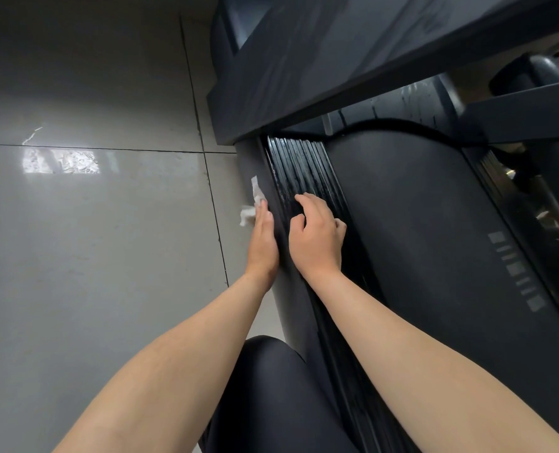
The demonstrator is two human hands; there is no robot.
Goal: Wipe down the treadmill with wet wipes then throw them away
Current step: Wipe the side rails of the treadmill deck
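The dark treadmill fills the right half of the head view, with its belt (pixel 418 223) and a ribbed black side rail (pixel 304 168) along the left. My left hand (pixel 263 240) lies flat with straight fingers against the rail's outer side, pressing a white wet wipe (pixel 255 201) to it; the wipe sticks out past my fingertips. My right hand (pixel 317 237) rests on top of the ribbed rail with relaxed, slightly bent fingers and holds nothing.
Glossy grey floor tiles (pixel 91 240) spread to the left of the treadmill. A dark upright and handrail (pixel 337 60) cross overhead at the top right. My knee in dark trousers (pixel 271 387) is at the bottom centre.
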